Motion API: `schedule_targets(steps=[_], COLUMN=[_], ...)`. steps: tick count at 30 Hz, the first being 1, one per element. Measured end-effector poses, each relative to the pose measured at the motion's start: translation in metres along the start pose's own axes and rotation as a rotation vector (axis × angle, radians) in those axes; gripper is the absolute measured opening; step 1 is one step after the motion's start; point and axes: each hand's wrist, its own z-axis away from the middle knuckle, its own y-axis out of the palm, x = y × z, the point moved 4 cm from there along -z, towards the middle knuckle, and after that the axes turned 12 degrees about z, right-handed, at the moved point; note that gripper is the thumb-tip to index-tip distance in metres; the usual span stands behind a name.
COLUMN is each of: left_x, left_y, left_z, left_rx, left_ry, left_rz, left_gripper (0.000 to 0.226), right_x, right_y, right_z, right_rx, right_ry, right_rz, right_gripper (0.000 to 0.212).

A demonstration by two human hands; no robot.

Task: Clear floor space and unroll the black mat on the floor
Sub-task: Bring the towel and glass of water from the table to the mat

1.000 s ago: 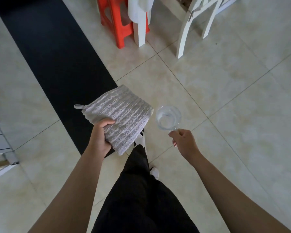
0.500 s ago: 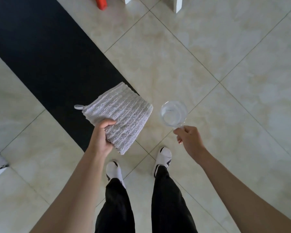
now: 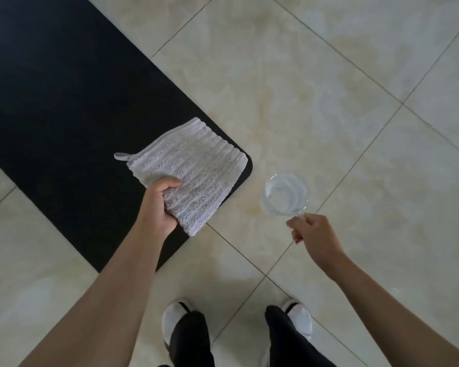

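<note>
The black mat (image 3: 64,107) lies flat and unrolled on the tiled floor, running from the upper left down to a rounded near end just in front of me. My left hand (image 3: 158,205) grips a folded grey ribbed towel (image 3: 194,170) with a small loop at one corner, held above the mat's near end. My right hand (image 3: 316,239) holds a clear glass mug (image 3: 285,194) by its handle, over bare tile to the right of the mat.
Cream floor tiles (image 3: 329,88) with dark grout lines fill the right and lower parts of the view. My two feet in white slippers (image 3: 300,319) and black trousers stand at the bottom, just short of the mat's end.
The view has tilted down: the orange stool and white chair legs have left the top. Both feet now stand side by side, and the mat's near end shows. Both hands keep their holds.
</note>
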Motion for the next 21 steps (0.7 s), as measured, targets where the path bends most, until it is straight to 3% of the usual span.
schedule_targets(steps=[3, 9, 16, 21], left_x=[0.014, 0.045, 0.078, 0.081], left_y=[-0.016, -0.044, -0.064, -0.057], left_z=[-0.051, -0.132, -0.185, -0.199], left_rx=[0.033, 0.124, 0.09, 0.064], left_ry=[0.02, 0.057, 0.053, 0.066], left_rz=[-0.013, -0.045, 0.011, -0.02], left_gripper=[0.043, 0.052, 0.033, 0.036], right_x=[-0.031, -0.084, -0.107, -0.109], right_y=[0.026, 0.065, 0.083, 0.089], right_z=[-0.041, -0.116, -0.161, -0.17], right_rx=[-0.012, -0.055, -0.09, -0.076], right_ry=[-0.036, -0.077, -0.101, -0.094], right_rz=[0.006, -0.057, -0.108, -0.101], right_gripper=[0.029, 0.033, 0.036, 0.025])
